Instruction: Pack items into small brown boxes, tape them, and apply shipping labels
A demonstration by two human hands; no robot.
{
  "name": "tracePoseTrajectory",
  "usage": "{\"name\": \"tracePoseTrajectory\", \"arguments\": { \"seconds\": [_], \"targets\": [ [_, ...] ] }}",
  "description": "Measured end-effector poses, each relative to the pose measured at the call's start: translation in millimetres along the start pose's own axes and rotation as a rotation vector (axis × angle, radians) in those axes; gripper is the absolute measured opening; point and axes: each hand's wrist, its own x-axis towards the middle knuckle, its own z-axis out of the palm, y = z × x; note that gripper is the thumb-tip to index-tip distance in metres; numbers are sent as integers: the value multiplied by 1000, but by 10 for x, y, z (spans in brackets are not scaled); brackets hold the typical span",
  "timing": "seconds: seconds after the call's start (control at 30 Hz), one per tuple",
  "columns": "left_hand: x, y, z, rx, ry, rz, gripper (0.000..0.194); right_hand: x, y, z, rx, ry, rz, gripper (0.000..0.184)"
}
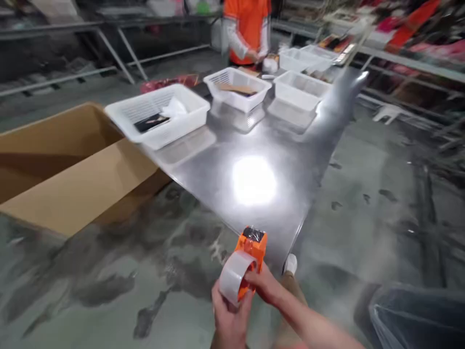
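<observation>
Holding: You had the orange tape dispenser (253, 247) gripped at bottom center of the frame, with the clear tape roll (232, 277) mounted on it.
Left hand: Your left hand (230, 315) cupped the dispenser and roll from below.
Right hand: Your right hand (267, 286) came in from the lower right and closed over the dispenser's side, against the roll.
Hands: They were together, both clamped on the dispenser.
Desk: The stainless steel desk (214, 194) stretched from just beyond the dispenser toward top center.
Baskets: A white plastic basket (156, 116) on the desk held a black item and white wrapping, and the next white basket (236, 89) held a flat brown piece.
Box: An open cardboard box (72, 184) sat at left, against the desk's edge.
Far end: A co-worker in an orange shirt (247, 29) stood at top center, hands together over small items.
Lower right: A grey plastic bag (410, 315) lay in the corner of the frame.
</observation>
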Motion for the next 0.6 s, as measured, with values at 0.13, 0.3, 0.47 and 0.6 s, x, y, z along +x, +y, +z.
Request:
{"name": "tracePoseTrajectory", "arguments": {
  "seconds": [0.13,0.3,0.47,0.6],
  "targets": [
    [-160,66,1296,11,-386,35,86,-423,-972,-1253,-82,362,-188,52],
    [-286,456,3237,87,-463,-35,55,-1285,-2353,-2853,-579,627,-504,55],
    [-583,597,4815,30,-756,-334,67,-1886,-3332,-3913,-1224,762,-734,46],
    [-532,583,5602,43,-886,-383,60,-1850,-3806,-4461,-1521,775,-822,58]
  ]
}}
